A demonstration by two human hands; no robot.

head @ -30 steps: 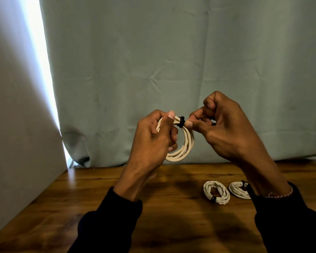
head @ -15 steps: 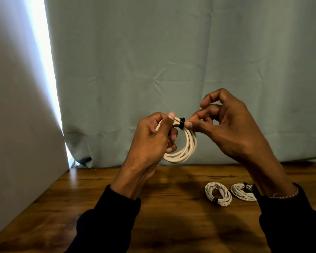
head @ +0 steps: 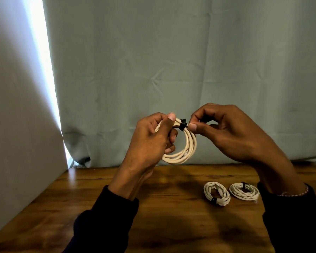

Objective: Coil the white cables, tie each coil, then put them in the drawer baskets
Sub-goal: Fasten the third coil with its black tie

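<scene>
Nearest to me are my dark sleeves [head: 108, 212], reaching out over the wooden table [head: 80, 216]. On the table to the right, two tied white coils lie side by side, close but apart: the left coil [head: 217, 196] has its black band on the near edge, and the right coil [head: 244, 191] has its band on the far edge, with my right wrist partly covering it. Above the table I hold a third coil [head: 182, 143] in the air. My left hand [head: 150, 143] grips its left side, fingers curled through the loop and thumb pressed on top. My right hand [head: 232, 136] pinches at the black tie [head: 182, 124] wrapped round the top of the coil, thumb and forefinger tips touching it, the other fingers curled. Behind hangs a pale green curtain [head: 171, 70], with a grey panel [head: 16, 106] at the left and a bright strip of light between them.
</scene>
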